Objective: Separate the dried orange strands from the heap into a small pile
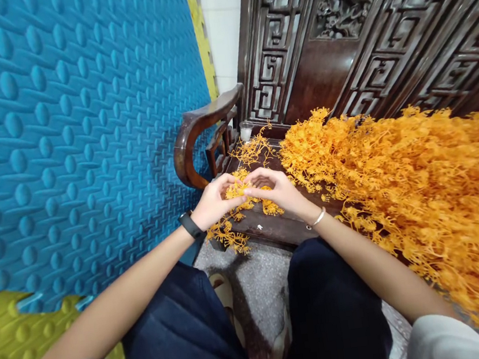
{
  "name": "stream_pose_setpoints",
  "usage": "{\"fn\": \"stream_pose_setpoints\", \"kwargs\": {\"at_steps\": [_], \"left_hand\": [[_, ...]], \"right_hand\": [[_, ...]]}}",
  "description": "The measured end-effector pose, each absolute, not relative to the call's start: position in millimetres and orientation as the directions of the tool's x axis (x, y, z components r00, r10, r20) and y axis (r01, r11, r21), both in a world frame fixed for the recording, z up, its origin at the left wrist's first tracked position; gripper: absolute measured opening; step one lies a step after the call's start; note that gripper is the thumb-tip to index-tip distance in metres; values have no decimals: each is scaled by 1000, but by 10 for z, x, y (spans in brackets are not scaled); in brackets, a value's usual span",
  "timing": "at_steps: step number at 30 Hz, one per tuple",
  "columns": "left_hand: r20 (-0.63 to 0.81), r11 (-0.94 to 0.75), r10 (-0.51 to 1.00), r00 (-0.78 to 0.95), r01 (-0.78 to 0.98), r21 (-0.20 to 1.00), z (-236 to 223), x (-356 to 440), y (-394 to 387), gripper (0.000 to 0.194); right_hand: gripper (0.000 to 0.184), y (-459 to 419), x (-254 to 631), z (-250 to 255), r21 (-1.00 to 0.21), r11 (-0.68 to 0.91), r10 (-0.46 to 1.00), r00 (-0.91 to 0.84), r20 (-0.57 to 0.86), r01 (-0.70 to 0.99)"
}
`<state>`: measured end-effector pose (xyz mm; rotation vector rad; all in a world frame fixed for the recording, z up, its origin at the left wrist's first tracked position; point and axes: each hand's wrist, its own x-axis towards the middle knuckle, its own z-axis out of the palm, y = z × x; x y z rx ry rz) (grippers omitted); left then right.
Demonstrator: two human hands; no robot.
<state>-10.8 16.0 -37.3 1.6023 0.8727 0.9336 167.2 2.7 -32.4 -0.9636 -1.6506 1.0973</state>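
Fingertips of my left hand (pixel 214 203) and my right hand (pixel 282 191) meet above the dark wooden seat (pixel 272 229). Both are closed in a pinch on a small orange plastic flower piece (pixel 236 191); its finer details are too small to make out. Just below my fingers, more orange pieces (pixel 272 206) lie on the seat. A cluster of branching orange pieces (pixel 228 236) hangs at the seat's front left edge, and thin orange stems (pixel 253 150) are heaped behind my hands.
A large heap of orange plastic flower pieces (pixel 431 179) covers the seat to my right. The curved wooden armrest (pixel 187 145) rises at the left, the carved backrest (pixel 317 71) behind. Blue foam matting (pixel 85 134) stands beyond the armrest. A small whitish cup-like object (pixel 246 132) sits at the back corner.
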Motion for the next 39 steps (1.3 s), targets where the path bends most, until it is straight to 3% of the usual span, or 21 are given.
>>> {"fn": "stream_pose_setpoints", "kwargs": {"at_steps": [5, 10, 16, 22, 28, 35, 39], "left_hand": [[104, -142, 899, 425, 57, 988, -331, -134, 153, 30], [13, -24, 893, 450, 20, 1000, -273, -110, 108, 16], [-23, -1, 902, 431, 56, 998, -268, -65, 104, 31], [-117, 66, 870, 478, 122, 990, -330, -66, 141, 15], [-44, 8, 911, 410, 91, 996, -368, -73, 166, 14], [54, -76, 947, 317, 56, 996, -338, -61, 121, 19], [33, -48, 958, 286, 44, 998, -341, -29, 116, 20]], "right_hand": [[21, 46, 1674, -329, -964, 261, 947, -206, 245, 56], [21, 53, 1694, -320, -965, 258, 944, -228, 239, 56], [23, 53, 1634, -405, -936, 334, 917, -268, 296, 108], [25, 89, 1564, -529, -927, 346, 926, -214, 311, 147], [28, 39, 1520, -451, -974, 213, 955, -227, 191, 80], [23, 62, 1539, -404, -982, 184, 978, -106, 180, 35], [26, 144, 1554, -453, -983, 175, 984, -37, 173, 59]]}}
